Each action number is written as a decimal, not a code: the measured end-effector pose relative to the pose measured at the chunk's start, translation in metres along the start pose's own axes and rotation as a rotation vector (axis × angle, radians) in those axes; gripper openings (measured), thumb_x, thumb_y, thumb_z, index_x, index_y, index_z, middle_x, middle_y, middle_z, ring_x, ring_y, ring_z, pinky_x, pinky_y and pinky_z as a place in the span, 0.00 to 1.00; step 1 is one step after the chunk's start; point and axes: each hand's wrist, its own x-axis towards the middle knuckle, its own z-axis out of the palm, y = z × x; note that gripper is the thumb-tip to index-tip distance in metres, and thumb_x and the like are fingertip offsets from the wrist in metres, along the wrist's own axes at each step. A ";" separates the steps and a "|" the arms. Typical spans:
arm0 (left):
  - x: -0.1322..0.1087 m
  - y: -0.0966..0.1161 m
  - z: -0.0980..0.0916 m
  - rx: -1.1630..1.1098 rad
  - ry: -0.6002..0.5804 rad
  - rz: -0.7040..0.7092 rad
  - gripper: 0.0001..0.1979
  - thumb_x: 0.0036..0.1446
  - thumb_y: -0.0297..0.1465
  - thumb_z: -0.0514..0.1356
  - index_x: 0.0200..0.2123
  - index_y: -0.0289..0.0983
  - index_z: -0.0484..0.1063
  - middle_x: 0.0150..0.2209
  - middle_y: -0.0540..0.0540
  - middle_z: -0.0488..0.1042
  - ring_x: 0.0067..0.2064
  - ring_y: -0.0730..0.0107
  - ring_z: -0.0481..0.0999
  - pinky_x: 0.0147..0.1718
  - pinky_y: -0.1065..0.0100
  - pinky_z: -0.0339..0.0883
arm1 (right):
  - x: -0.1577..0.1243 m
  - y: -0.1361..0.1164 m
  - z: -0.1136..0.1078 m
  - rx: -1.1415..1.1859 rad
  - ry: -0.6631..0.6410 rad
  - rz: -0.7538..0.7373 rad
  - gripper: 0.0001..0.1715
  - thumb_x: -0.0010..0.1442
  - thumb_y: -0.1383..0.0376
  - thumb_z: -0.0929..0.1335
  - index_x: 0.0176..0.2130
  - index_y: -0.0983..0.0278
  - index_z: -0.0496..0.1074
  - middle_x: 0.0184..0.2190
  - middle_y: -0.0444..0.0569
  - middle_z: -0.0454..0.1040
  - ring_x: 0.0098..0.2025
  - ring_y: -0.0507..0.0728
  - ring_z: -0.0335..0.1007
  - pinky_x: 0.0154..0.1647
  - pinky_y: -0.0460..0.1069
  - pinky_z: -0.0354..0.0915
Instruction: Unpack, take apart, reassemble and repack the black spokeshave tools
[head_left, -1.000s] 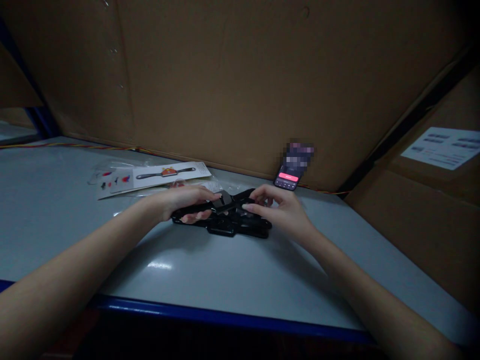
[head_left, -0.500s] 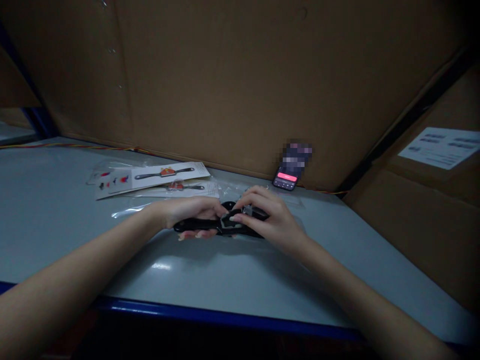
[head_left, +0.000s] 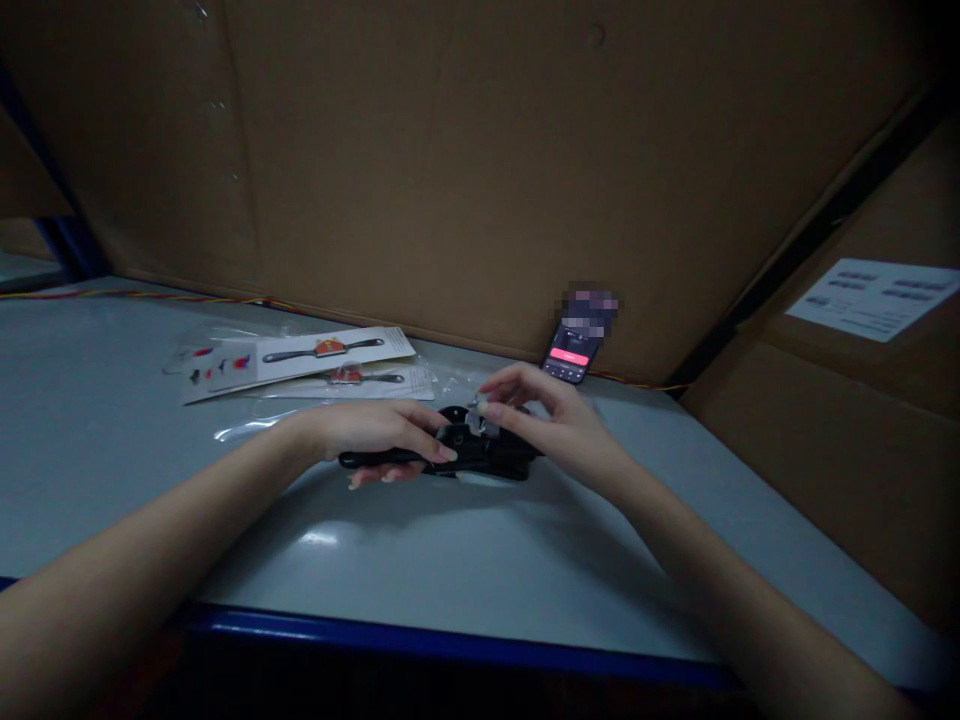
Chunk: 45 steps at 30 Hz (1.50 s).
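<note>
My left hand (head_left: 390, 435) is wrapped round a black spokeshave (head_left: 487, 460), its thumb lying on the tool's middle part. One long handle sticks out to the left past my palm. My right hand (head_left: 536, 405) is over the tool's right half, with thumb and index finger pinching a small grey metal piece (head_left: 476, 420) at its middle. Whether that piece is loose or still attached, I cannot tell. The right handle is partly hidden behind my right hand, and another black part seems to lie under the first.
Flat packages (head_left: 322, 350) printed with a spokeshave picture lie at the back left, with clear plastic wrap (head_left: 255, 425) beside them. A phone (head_left: 574, 345) leans against the cardboard wall (head_left: 420, 180). A carton with a white label (head_left: 862, 300) stands right. The grey table (head_left: 450, 560) has a blue front edge.
My right fingers have lifted off the tool's middle and moved up, now pinching the grey metal piece. My left thumb has come down onto the black body.
</note>
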 end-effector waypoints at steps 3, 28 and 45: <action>-0.006 0.004 -0.005 -0.016 0.093 0.049 0.08 0.54 0.36 0.57 0.29 0.38 0.63 0.15 0.56 0.61 0.09 0.81 0.56 0.04 0.80 0.48 | 0.006 0.018 -0.021 -0.042 0.229 0.018 0.08 0.55 0.61 0.66 0.33 0.63 0.69 0.30 0.45 0.70 0.33 0.52 0.66 0.35 0.48 0.61; -0.001 0.006 -0.011 -0.293 0.388 0.090 0.09 0.54 0.30 0.56 0.25 0.37 0.59 0.14 0.56 0.61 0.08 0.82 0.55 0.04 0.80 0.43 | 0.005 0.040 0.004 -0.575 -0.129 -0.160 0.04 0.55 0.71 0.65 0.30 0.62 0.66 0.29 0.46 0.70 0.35 0.55 0.64 0.38 0.51 0.58; 0.015 0.007 0.018 0.034 0.375 0.243 0.17 0.55 0.39 0.55 0.44 0.36 0.63 0.15 0.58 0.62 0.11 0.76 0.62 0.06 0.77 0.58 | -0.008 -0.005 0.023 -0.087 0.212 -0.181 0.11 0.54 0.69 0.67 0.40 0.61 0.66 0.32 0.44 0.71 0.32 0.51 0.69 0.34 0.47 0.66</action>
